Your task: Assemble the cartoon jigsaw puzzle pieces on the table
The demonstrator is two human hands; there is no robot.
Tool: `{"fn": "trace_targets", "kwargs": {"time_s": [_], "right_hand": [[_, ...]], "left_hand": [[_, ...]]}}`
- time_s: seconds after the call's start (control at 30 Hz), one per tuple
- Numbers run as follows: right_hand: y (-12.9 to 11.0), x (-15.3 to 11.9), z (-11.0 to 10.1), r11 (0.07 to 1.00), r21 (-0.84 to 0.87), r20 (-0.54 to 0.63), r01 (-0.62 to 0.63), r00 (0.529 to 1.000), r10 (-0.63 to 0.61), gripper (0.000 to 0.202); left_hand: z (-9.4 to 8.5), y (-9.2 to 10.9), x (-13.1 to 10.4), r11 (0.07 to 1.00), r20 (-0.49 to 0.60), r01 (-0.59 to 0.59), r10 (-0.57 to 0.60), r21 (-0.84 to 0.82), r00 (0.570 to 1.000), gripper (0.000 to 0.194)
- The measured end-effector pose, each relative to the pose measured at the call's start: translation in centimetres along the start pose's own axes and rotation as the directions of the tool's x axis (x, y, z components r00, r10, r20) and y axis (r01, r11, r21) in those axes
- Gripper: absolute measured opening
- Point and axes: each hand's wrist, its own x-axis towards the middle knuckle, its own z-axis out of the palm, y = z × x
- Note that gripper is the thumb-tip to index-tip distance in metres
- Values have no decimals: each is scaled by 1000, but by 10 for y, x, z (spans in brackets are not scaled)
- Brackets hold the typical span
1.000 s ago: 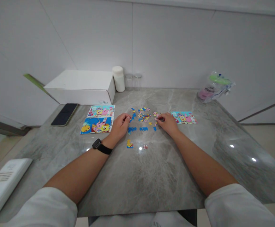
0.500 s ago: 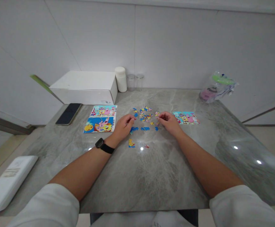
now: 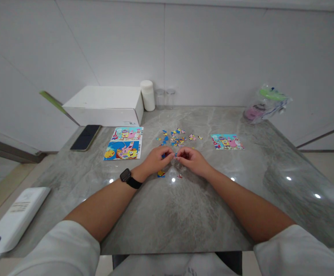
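Note:
My left hand (image 3: 158,159) and my right hand (image 3: 193,160) meet fingertip to fingertip low over the table, both closed in a pinch. Between them shows a bit of a small jigsaw puzzle piece (image 3: 176,155), mostly covered by the fingers. Just beyond lies a loose pile of colourful puzzle pieces (image 3: 178,140). On the near side, a joined yellow and blue corner section (image 3: 161,174) sits by my left hand, and a small reddish puzzle piece (image 3: 180,176) lies below my right. The blue pieces under my hands are largely hidden.
A cartoon picture sheet (image 3: 123,143) lies left, a smaller picture card (image 3: 227,142) right. Farther out are a phone (image 3: 85,138), white box (image 3: 103,103), white bottle (image 3: 147,96), two glasses (image 3: 165,99), a bagged cup (image 3: 266,103) and a white device (image 3: 17,218).
My right hand has moved left and nearer to me, away from the pile's right side. My left hand has shifted right and nearer, so the fingertips now come together.

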Motion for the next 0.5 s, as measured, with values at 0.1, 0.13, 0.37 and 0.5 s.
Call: {"fn": "trace_targets", "kwargs": {"time_s": [0.1,0.13,0.37,0.5], "right_hand": [[1,1,-1,1000,12,-29,-5,1000,5,31],[1,2,-2,1000,25,-35,-7,999,8,31],[2,3,-4,994,107,-26,-30,999,33,31],[-1,2,-3,989,140,-25,-37,999,41,34]], "left_hand": [[-1,2,0,1000,12,15,-15,-9,1000,25],[-1,2,0,1000,18,19,-18,-12,1000,25],[2,-2,0,996,70,71,-67,-61,995,27],[2,0,0,994,59,91,-87,-65,994,27]]}}
